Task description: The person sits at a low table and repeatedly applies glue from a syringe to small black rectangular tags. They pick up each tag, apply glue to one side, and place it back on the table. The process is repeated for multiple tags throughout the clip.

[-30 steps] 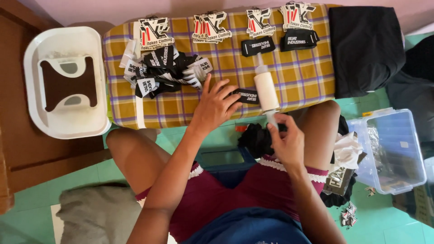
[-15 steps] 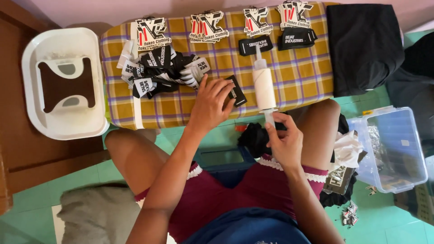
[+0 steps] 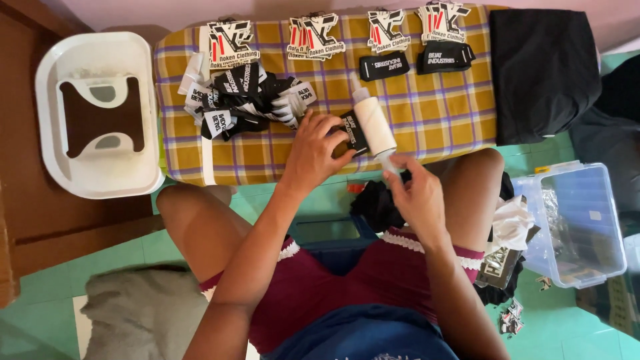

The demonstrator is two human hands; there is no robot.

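Lint roller (image 3: 373,123) lies on the yellow checked board (image 3: 440,120), and you hold its handle at the near edge with your right hand (image 3: 415,195). Your right fingers are curled tight around that handle. The white roll sits right on a small black patch (image 3: 353,131). Your left hand (image 3: 315,150) lies flat on the board just beside the roll, with fingers spread apart, and the fingertips press on the patch.

To the left of your left hand is a messy pile of black and white patches (image 3: 243,99). Along the far edge of the board you can see four little stacks of white, black and red stickers (image 3: 315,37), and two more black patches lie just below them. A folded black cloth (image 3: 543,70) rests on the right end of the board. A white plastic stool (image 3: 97,113) stands to the left, and a clear plastic box (image 3: 575,223) sits on the green floor by your right knee.
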